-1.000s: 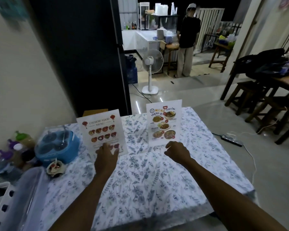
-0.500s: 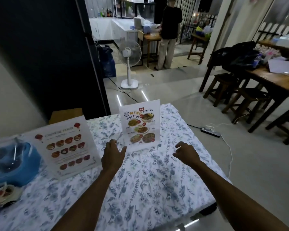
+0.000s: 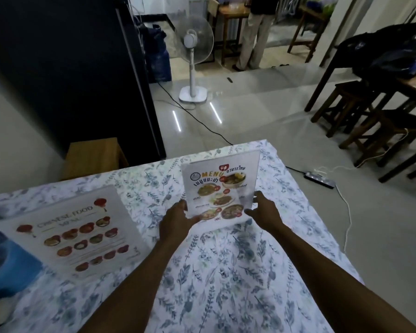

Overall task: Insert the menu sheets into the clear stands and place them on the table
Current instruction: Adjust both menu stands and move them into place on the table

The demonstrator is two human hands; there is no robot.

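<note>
Both hands, left hand and right hand, are pinching the stand's lower edges; it is likely light, stiff, slippery.

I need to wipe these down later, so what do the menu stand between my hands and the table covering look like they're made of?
The menu stand looks like clear, glossy acrylic or similar rigid plastic: its edges show see-through past the printed sheet, and it stands stiff. The table covering seems a matte white sheet with a blue leaf print; it lies smooth, so fabric or vinyl, I cannot tell which.
</note>
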